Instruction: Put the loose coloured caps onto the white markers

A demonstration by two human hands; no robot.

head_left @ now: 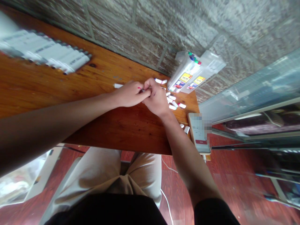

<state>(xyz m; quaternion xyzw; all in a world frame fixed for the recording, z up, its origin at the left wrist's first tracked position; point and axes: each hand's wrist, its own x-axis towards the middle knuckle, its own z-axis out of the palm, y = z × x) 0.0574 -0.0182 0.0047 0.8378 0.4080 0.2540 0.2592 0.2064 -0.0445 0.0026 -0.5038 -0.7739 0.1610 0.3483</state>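
Observation:
My left hand [131, 93] and my right hand [157, 97] meet above the wooden table, both closed, with fingers touching. The white barrel of a marker [118, 85] sticks out behind my left hand, in line with its grip. A small red mark shows on that hand near the thumb. The fingers of my right hand are pinched at the marker's other end; what they hold there is hidden. Right beside my right hand lie several short white marker caps [172, 97], some with coloured edges. More white pieces [160, 81] lie behind it.
A row of white markers [53, 51] lies at the left of the table [100, 73]. Clear plastic marker boxes [187, 76] stand by the stone wall [150, 28]. A phone [198, 134] lies at the right edge, with two white caps [186, 130] near it.

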